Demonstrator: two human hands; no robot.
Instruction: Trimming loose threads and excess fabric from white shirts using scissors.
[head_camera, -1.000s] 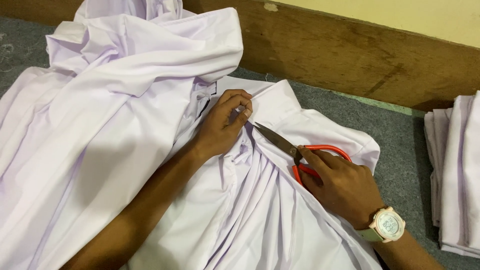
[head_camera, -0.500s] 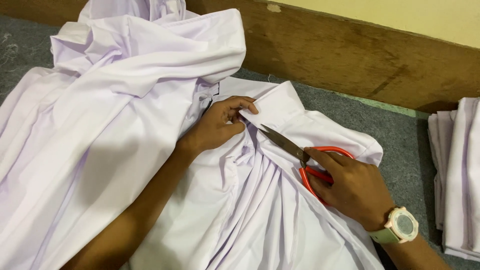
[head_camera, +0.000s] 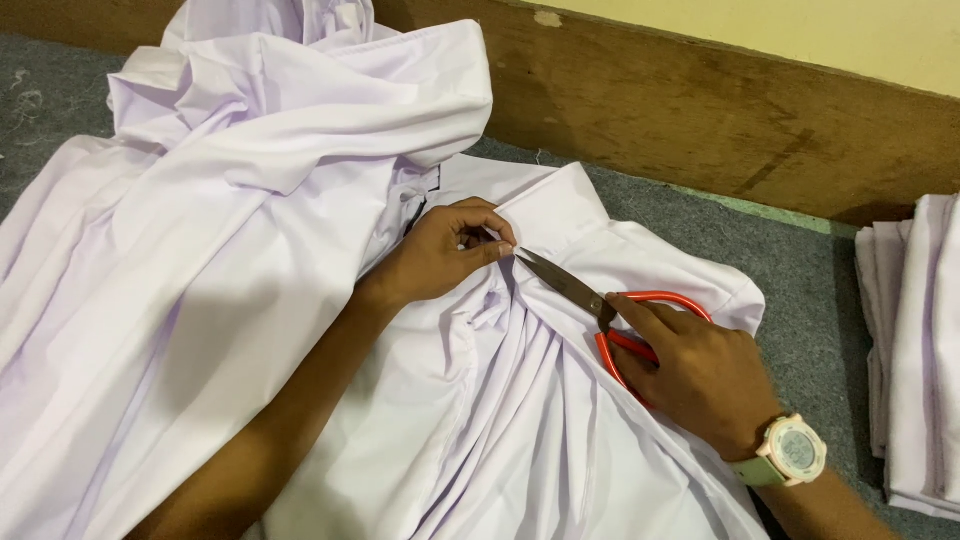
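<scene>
A white shirt (head_camera: 520, 420) lies crumpled in front of me, its collar toward the wall. My left hand (head_camera: 440, 250) pinches a fold of the shirt near the collar. My right hand (head_camera: 700, 375), with a pale wristwatch (head_camera: 785, 452) on the wrist, holds orange-handled scissors (head_camera: 610, 315). The blades are closed or nearly so, and their tips touch the cloth right at my left fingertips.
A large heap of white garments (head_camera: 220, 200) fills the left side. A folded stack of white cloth (head_camera: 915, 350) sits at the right edge. Grey felt surface (head_camera: 800, 270) runs under everything, with a brown wooden board (head_camera: 700, 110) along the back.
The view has shifted slightly, so both hands sit a little lower and to the right. The scissor tips stay at the pinched cloth by my left fingers.
</scene>
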